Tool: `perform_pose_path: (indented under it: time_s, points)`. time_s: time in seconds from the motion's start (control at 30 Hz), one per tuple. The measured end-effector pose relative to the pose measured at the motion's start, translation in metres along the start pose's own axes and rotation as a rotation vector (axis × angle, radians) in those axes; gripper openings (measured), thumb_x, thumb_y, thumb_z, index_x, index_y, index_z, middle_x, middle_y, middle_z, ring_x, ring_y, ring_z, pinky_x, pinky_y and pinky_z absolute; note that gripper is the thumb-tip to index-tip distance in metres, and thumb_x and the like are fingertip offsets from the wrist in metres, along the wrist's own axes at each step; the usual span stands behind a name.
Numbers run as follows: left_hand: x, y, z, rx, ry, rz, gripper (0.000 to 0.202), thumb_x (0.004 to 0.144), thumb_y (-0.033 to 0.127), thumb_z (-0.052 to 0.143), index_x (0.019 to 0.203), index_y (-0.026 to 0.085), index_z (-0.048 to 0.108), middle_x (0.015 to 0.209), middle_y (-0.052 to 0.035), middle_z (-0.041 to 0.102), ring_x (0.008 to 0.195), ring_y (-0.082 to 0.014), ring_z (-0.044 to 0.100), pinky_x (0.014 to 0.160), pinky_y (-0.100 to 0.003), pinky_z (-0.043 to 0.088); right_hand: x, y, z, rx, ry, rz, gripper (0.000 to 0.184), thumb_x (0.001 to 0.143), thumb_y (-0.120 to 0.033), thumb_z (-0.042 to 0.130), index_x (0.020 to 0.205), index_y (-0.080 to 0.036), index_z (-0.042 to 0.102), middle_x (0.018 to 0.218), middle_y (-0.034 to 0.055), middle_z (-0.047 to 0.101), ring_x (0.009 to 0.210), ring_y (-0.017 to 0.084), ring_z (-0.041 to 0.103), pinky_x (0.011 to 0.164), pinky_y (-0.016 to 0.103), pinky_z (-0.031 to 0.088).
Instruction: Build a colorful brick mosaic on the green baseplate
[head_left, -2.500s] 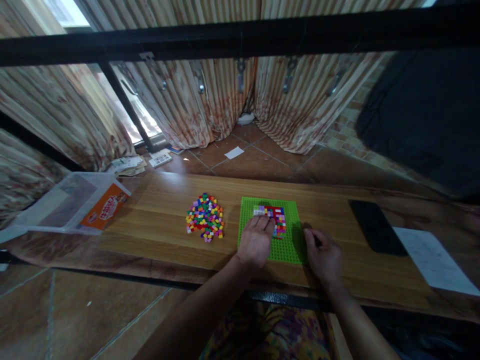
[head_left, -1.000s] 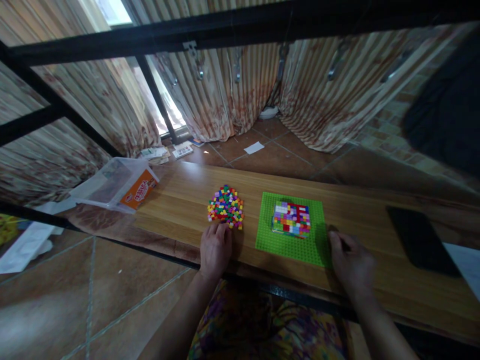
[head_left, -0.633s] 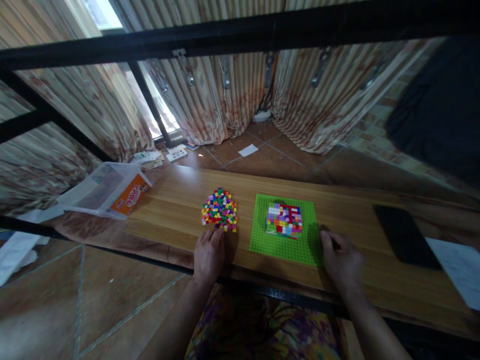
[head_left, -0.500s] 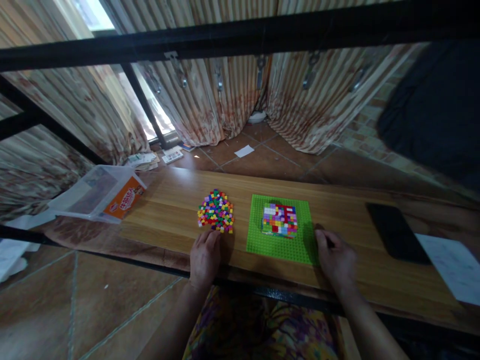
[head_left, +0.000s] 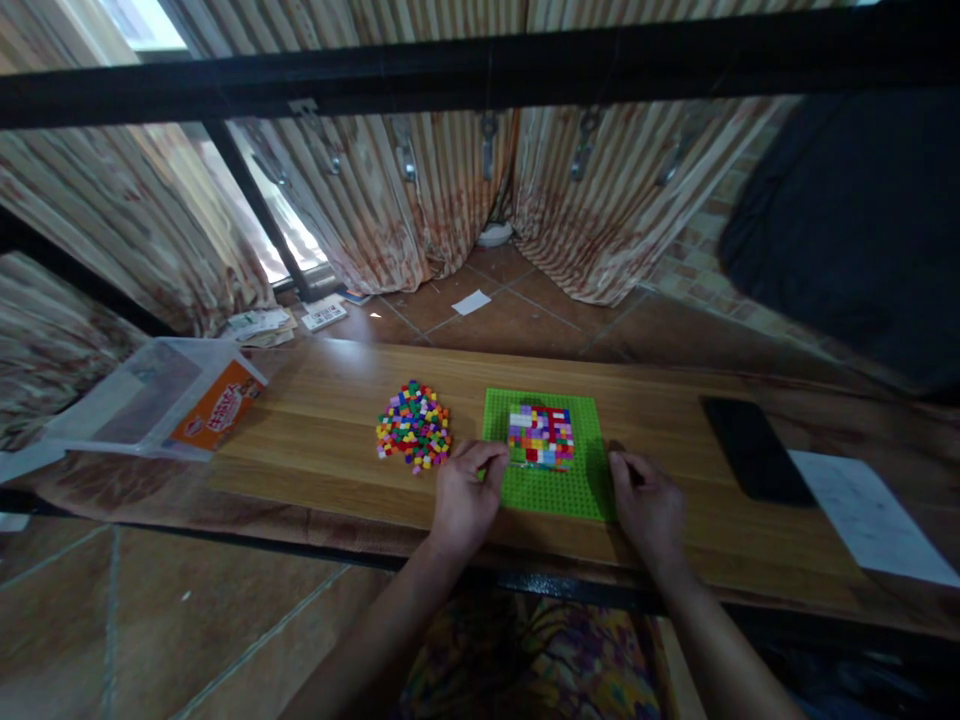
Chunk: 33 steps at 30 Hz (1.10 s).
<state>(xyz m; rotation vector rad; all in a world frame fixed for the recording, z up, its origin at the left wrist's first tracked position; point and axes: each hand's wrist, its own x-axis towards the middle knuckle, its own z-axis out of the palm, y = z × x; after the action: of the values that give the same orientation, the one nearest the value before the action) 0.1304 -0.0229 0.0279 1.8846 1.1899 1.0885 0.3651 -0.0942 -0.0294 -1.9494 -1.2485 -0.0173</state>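
A green studded baseplate (head_left: 555, 498) lies on the wooden board in front of me, with a multicoloured block of small bricks (head_left: 540, 438) built up on it. My left hand (head_left: 469, 495) is over the plate's left edge, its thumb and forefinger pinched together close to the built block; whatever is in the pinch is too small to make out. At the plate's right edge rests my right hand (head_left: 651, 505), fingers curled closed, and their contents are hidden. Left of the plate is a heap of loose coloured bricks (head_left: 414, 428).
A clear plastic box (head_left: 127, 400) with an orange label stands at the board's left end. To the right lie a black phone-like slab (head_left: 754, 450) and a white sheet of paper (head_left: 862, 510). A dark metal bar (head_left: 450, 80) crosses above, before striped curtains (head_left: 360, 210).
My left hand has moved right, from the front of the brick heap to the baseplate's left edge. My right hand stays by the plate's right edge. The whole view has shifted slightly.
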Motion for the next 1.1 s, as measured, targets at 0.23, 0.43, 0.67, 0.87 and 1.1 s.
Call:
perform_pose_path:
  time_s: [0.23, 0.43, 0.67, 0.87, 1.1]
  points:
    - [0.023, 0.011, 0.038, 0.096, -0.156, 0.073, 0.018, 0.091, 0.022, 0.052, 0.092, 0.023, 0.069, 0.095, -0.0017, 0.071, 0.088, -0.0137, 0.065, 0.081, -0.026, 0.050, 0.000, -0.001, 0.000, 0.016, -0.014, 0.047, 0.046, 0.092, -0.052, 0.043, 0.085, -0.016, 0.070, 0.087, 0.0105, 0.072, 0.077, 0.022, 0.066, 0.070, 0.031, 0.046]
    - [0.029, 0.009, 0.044, 0.303, -0.215, 0.146, 0.021, 0.093, 0.025, 0.048, 0.088, 0.023, 0.069, 0.091, -0.0014, 0.071, 0.089, -0.0152, 0.063, 0.084, -0.030, 0.045, 0.002, -0.005, -0.002, 0.025, -0.017, 0.027, 0.044, 0.092, -0.051, 0.044, 0.084, -0.016, 0.070, 0.084, 0.0098, 0.071, 0.074, 0.020, 0.064, 0.067, 0.029, 0.046]
    - [0.031, 0.013, 0.048, 0.388, -0.207, 0.145, 0.022, 0.092, 0.023, 0.050, 0.081, 0.022, 0.068, 0.088, -0.0015, 0.070, 0.086, -0.0158, 0.062, 0.082, -0.032, 0.042, 0.001, -0.003, -0.001, 0.036, -0.027, 0.036, 0.043, 0.092, -0.051, 0.045, 0.084, -0.017, 0.071, 0.086, 0.0092, 0.071, 0.074, 0.020, 0.064, 0.069, 0.029, 0.046]
    - [0.031, 0.011, 0.048, 0.428, -0.209, 0.190, 0.020, 0.093, 0.023, 0.049, 0.084, 0.022, 0.067, 0.087, -0.0016, 0.069, 0.086, -0.0158, 0.060, 0.081, -0.032, 0.040, 0.001, -0.002, 0.000, 0.017, -0.026, 0.041, 0.046, 0.092, -0.053, 0.043, 0.085, -0.017, 0.071, 0.087, 0.0100, 0.071, 0.074, 0.020, 0.064, 0.068, 0.029, 0.046]
    - [0.027, 0.008, 0.045, 0.583, -0.273, 0.361, 0.019, 0.092, 0.019, 0.048, 0.092, 0.020, 0.067, 0.092, -0.0054, 0.067, 0.089, -0.0201, 0.058, 0.080, -0.035, 0.042, 0.001, -0.004, -0.001, 0.031, -0.019, 0.032, 0.044, 0.092, -0.051, 0.044, 0.083, -0.017, 0.070, 0.086, 0.0093, 0.071, 0.073, 0.020, 0.064, 0.067, 0.029, 0.046]
